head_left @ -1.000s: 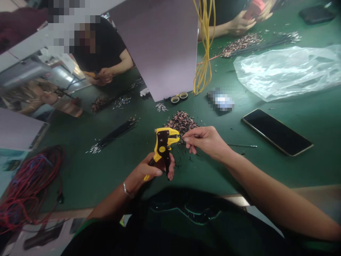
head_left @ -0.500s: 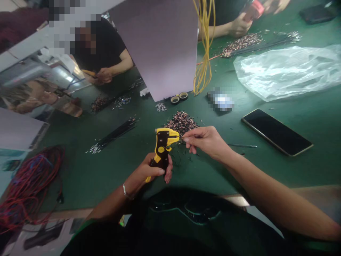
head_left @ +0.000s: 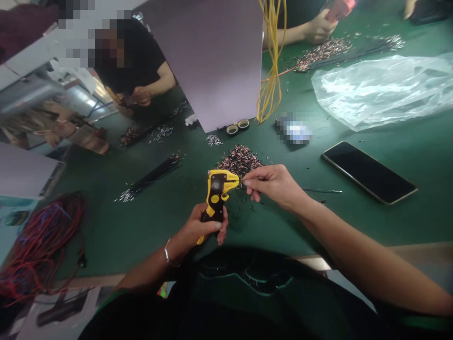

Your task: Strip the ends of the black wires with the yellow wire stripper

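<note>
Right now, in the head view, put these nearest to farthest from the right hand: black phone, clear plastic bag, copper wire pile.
From the right hand:
1. Copper-tipped wire pile, ahead and left.
2. Black glass smartphone, right.
3. Clear plastic bag, farther right, up the table.

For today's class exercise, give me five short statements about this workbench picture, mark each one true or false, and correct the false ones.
1. The left hand grips a yellow-and-black wire stripper. True.
2. The right hand holds a smartphone. False: the smartphone lies on the green mat to the right; the right hand pinches a thin wire at the stripper's head.
3. A heap of copper-coloured wire pieces lies just beyond the stripper. True.
4. The tangled red wire lies at the right of the bench. False: it lies at the left.
5. A bracelet circles the left wrist. True.
</note>
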Demonstrator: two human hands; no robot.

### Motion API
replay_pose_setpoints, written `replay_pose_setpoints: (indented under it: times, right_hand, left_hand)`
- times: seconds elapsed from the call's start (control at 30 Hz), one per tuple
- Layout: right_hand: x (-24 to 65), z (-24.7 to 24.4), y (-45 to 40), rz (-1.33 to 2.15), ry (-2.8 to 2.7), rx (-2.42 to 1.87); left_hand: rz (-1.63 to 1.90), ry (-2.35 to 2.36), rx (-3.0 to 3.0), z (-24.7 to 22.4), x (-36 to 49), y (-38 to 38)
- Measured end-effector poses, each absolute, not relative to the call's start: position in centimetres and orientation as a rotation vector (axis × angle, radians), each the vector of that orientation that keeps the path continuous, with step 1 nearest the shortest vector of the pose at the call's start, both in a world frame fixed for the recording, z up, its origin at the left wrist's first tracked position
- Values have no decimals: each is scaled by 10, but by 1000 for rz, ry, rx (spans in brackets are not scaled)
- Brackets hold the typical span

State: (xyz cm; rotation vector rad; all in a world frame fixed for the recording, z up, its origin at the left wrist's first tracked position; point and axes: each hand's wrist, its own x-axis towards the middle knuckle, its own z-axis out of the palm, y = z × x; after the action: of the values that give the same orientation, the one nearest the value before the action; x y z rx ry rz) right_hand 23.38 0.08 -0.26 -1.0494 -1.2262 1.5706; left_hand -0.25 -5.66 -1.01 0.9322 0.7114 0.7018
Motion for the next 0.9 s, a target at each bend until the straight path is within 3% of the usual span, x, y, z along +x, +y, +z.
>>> replay_pose_setpoints:
  times: [0.9]
  right_hand:
    - [234,-5,2,1575,-1317,-1091]
  left_hand:
    - [906,741,874,-10,-5,-36]
